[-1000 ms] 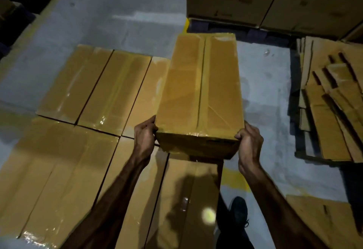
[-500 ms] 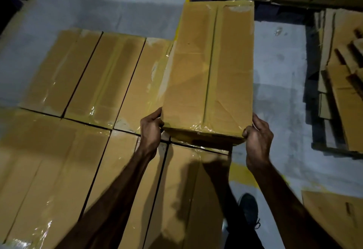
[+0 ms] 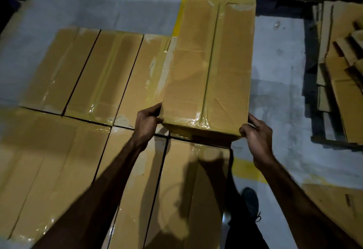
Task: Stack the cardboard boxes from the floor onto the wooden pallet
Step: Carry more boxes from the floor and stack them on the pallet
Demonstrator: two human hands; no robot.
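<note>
Brown taped cardboard box [image 3: 211, 66], long and rectangular, is held at its near end above the far right of a layer of like boxes. The left hand [image 3: 146, 122] grips its near left corner, fingers curled under, thumb on top. The right hand [image 3: 256, 134] grips the near right corner likewise. Seven stacked cardboard boxes [image 3: 82, 70] lie flat below, three far, four near. Grey concrete floor [image 3: 275, 83] surrounds them; flattened cardboard sheets [image 3: 341, 76] lie right.

grey concrete floor [image 3: 98, 3] with yellow line [image 3: 179, 13], taped cardboard boxes [image 3: 102, 70] laid side by side, flattened cardboard [image 3: 343, 72]
</note>
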